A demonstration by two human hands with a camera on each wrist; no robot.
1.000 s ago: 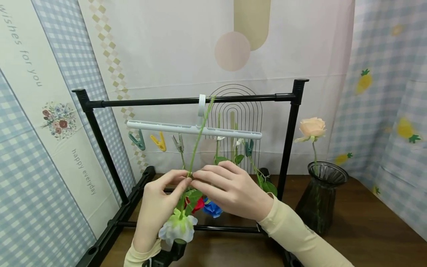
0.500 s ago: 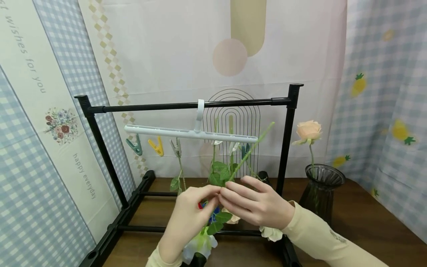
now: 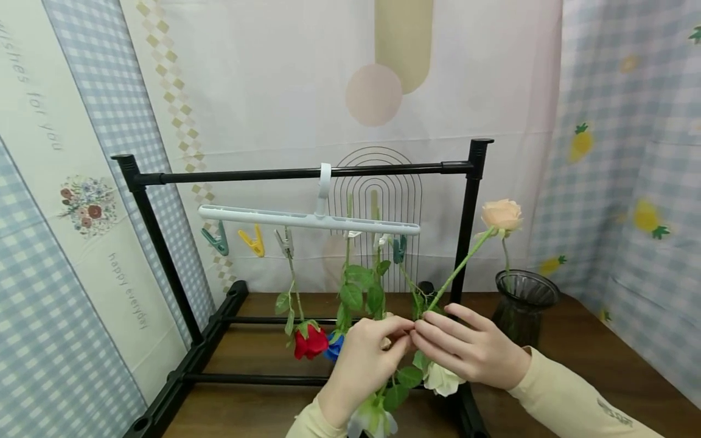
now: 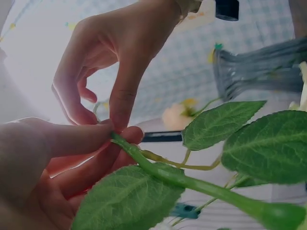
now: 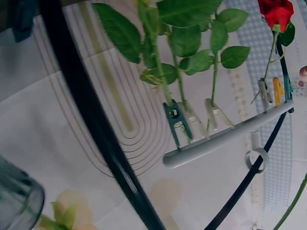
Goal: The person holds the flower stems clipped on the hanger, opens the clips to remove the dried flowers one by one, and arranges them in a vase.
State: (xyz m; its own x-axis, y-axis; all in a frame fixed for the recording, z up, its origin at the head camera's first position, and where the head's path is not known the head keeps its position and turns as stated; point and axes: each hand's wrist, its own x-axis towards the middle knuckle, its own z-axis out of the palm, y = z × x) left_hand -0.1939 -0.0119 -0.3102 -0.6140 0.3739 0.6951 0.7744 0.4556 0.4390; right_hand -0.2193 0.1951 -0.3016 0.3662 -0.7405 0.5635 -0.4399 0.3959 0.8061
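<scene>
A white-green flower (image 3: 375,420) hangs head down below my left hand (image 3: 369,359), partly cut off by the lower edge in the head view. Thumb and finger of the left hand pinch its green stem (image 4: 192,184), just above the leaves. My right hand (image 3: 471,350) meets the left fingertips there and also pinches the stem, which slants up to the right. Behind hangs a pale blue hanger (image 3: 263,216). Its grey clip (image 3: 285,242) holds a red rose (image 3: 311,340). A blue rose (image 3: 334,347) and a white rose (image 3: 442,380) also hang upside down.
A black rack (image 3: 246,175) carries the hanger. The teal clip (image 3: 216,238) and yellow clip (image 3: 252,241) at its left hold nothing. At right stands a dark glass vase (image 3: 526,304) with a peach rose (image 3: 501,216).
Both hands have moved right with the white-green flower, from in front of the hanger's middle to beyond its right end. Its stem now leans right, and the red rose shows fully.
</scene>
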